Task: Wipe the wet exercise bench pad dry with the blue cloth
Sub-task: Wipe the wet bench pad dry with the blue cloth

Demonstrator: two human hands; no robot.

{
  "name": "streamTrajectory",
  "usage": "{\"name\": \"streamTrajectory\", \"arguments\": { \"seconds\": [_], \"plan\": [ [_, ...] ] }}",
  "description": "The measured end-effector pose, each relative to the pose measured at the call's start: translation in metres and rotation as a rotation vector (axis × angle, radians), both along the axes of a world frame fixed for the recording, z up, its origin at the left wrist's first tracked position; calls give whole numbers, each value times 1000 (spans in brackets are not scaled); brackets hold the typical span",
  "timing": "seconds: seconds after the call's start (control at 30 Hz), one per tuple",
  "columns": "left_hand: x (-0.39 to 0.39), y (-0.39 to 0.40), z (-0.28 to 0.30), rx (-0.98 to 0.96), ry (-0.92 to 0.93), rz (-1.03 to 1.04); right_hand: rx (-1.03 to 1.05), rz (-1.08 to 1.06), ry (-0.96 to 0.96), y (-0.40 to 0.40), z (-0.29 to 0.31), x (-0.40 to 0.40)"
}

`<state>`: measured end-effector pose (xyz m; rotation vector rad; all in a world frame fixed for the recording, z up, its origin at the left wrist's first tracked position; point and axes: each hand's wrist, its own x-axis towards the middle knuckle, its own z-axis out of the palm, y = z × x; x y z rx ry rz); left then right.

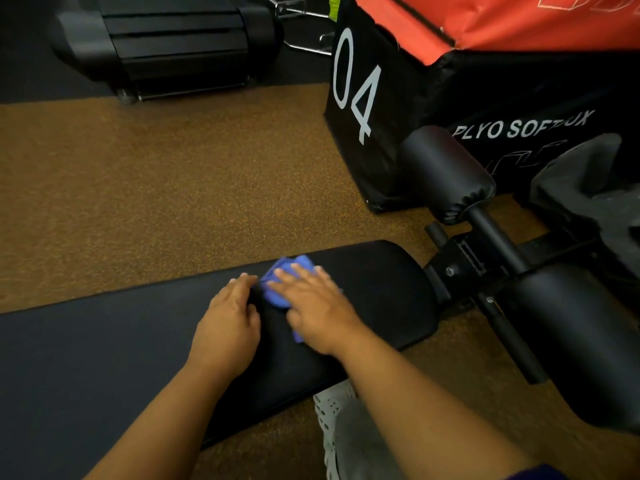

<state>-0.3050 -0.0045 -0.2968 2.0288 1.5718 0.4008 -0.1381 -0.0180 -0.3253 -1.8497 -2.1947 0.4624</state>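
Observation:
The black exercise bench pad (104,341) runs from lower left to its rounded end at centre right. A crumpled blue cloth (277,282) lies on the pad near that end. My right hand (315,310) presses flat on the cloth, fingers spread, covering most of it. My left hand (228,323) rests palm down on the bare pad just left of the cloth, fingertips near its edge. No wet patch can be made out on the dark pad.
Black foam rollers (446,171) and the bench frame (460,265) stand at the right. A black and orange plyo box (415,81) marked 04 sits behind them. A treadmill base (166,46) is at the top left. Brown speckled floor (156,185) surrounds the bench.

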Motion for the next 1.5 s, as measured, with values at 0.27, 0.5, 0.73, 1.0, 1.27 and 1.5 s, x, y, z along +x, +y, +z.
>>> {"name": "streamTrajectory", "arguments": {
  "seconds": [0.27, 0.5, 0.73, 1.0, 1.27, 1.5],
  "plan": [
    [-35, 7, 5, -50, -68, 114, -155, -900, -194, 21, -2, 92],
    [-60, 16, 13, 29, -131, 183, -18, -118, -99, 38, -2, -92],
    [-56, 13, 18, -14, -118, 163, 51, 364, -13, -23, -1, -126],
    [-55, 0, 13, -99, -46, 48, -78, -603, -130, -50, 2, 84],
    [-76, -12, 29, -116, -48, 79, 13, -449, -91, -83, 0, -15],
    [-89, -20, 38, -81, -25, 97, 83, 582, -246, -115, -9, -166]
  ]
}}
